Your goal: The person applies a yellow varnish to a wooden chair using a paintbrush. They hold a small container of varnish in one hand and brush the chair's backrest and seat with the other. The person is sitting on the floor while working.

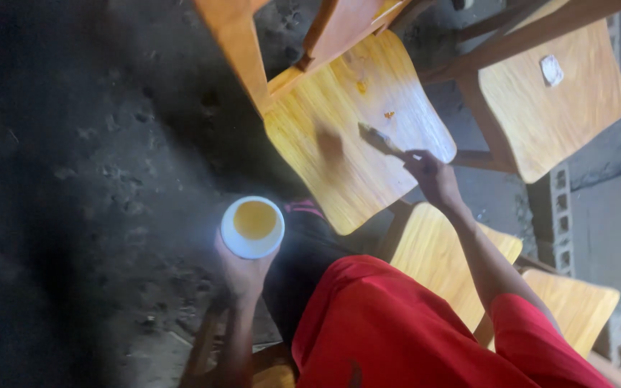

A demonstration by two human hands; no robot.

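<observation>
Varnishing a wooden chair seat (pixel 357 136), by the look of it, and judged to be somewhere in the middle. Glossy amber sheen over most of the seat already, with a few thicker orange drips near the back edge; hard to tell which patches remain dry. Right hand (pixel 431 176) closed around the handle of a paintbrush (pixel 381 140), bristles down on the seat near its right-hand part, a brush shadow just beside on the wood. Left hand (pixel 242 269) wrapped under and around a white cup (pixel 253 226), held upright off to the left of the seat, with yellow-orange liquid inside, roughly part full. Plenty of liquid left, so probably more coating to go.

Second chair seat (pixel 551 108) to the upper right, paler and matte, a small whitish scrap (pixel 552 70) lying on it; likely not yet coated. Further yellow wooden seats (pixel 443 262) lower down, near a red garment (pixel 397 330).

Underfoot, rough dark concrete floor (pixel 95 179), gritty and stained. Grey hollow block (pixel 560 215) at right. Dim on the left, brighter at right.
</observation>
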